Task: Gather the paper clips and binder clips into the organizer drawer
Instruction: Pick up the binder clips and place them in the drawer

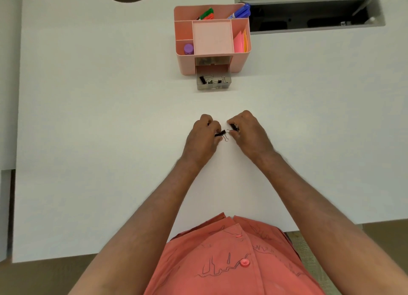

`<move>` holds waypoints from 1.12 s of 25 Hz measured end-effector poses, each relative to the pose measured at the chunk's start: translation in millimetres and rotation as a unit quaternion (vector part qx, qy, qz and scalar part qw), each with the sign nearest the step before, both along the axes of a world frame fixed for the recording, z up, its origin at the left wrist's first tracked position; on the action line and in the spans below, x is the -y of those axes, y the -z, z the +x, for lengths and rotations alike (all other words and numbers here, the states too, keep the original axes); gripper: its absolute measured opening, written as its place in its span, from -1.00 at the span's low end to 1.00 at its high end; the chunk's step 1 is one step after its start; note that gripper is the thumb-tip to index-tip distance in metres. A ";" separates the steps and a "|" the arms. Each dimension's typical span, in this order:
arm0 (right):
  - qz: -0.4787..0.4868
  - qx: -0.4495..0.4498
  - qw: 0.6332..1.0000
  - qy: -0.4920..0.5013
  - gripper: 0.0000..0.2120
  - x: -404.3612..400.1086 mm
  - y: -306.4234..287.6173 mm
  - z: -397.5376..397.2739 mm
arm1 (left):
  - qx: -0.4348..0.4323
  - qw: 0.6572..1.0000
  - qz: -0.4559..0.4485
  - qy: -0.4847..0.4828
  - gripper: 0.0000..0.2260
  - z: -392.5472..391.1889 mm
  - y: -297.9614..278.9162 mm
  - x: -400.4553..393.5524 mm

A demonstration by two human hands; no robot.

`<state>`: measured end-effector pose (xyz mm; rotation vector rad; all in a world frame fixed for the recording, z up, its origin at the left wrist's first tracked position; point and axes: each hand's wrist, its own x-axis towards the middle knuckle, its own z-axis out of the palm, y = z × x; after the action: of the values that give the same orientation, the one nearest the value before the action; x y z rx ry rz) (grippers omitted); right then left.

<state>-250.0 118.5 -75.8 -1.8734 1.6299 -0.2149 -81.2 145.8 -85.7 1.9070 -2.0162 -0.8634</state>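
Two bare hands rest close together on the white counter [110, 118], near its middle. The left hand [204, 137] has its fingers curled around a black binder clip [220, 133]. The clip's silver wire loops stick out toward the other hand. The right hand [248, 132] has its fingers pinched on a second black binder clip [234, 126]. The two clips sit just beside each other, and their wire loops nearly touch. Both hands hold small things, so the fingers are bent and closed, not spread out.

Farther back on the counter stands a pink organizer [240, 60]. It is well apart from the hands. Its little clear drawer [213, 86] is pulled out at the front. Some black binder clips [210, 80] already lie inside the drawer.

The top of the organizer has several boxes. The back box holds green and red markers [206, 14] on one side and blue markers [242, 10] on the other. A small purple cap [188, 48] shows in the front left box. Pink and orange sticky notes [241, 42] stand in the right box. The big middle box looks bare.

Behind the organizer, to the right, a long dark slot [309, 16] is open in the counter. At the bottom, the person wears a coral shirt [231, 261] with buttons and thin line drawings on it.
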 end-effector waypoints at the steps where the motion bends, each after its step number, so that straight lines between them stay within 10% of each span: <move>1: 0.007 0.001 1.000 0.006 -0.78 0.9 -1.4 0.1 | 0.001 1.000 0.008 -0.002 -0.83 -0.5 -1.5 1.4; 14: 0.042 -0.212 0.975 -0.059 -0.79 18.7 -16.0 16.7 | 0.058 0.995 0.086 0.012 -0.71 -8.0 -15.6 19.1; 21: 0.004 0.058 0.996 0.073 -0.85 83.5 -57.6 28.4 | 0.104 0.994 0.036 0.013 -0.67 -18.0 -6.1 9.1; 28: -0.097 0.038 0.994 0.013 -0.72 122.6 -40.4 59.6 | 0.107 0.994 0.012 -0.001 -0.61 -19.1 -5.8 5.4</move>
<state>-190.4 -4.1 -35.4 -1.9620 1.6332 -0.4654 -100.3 140.4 -79.9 2.0945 -2.1301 -0.7119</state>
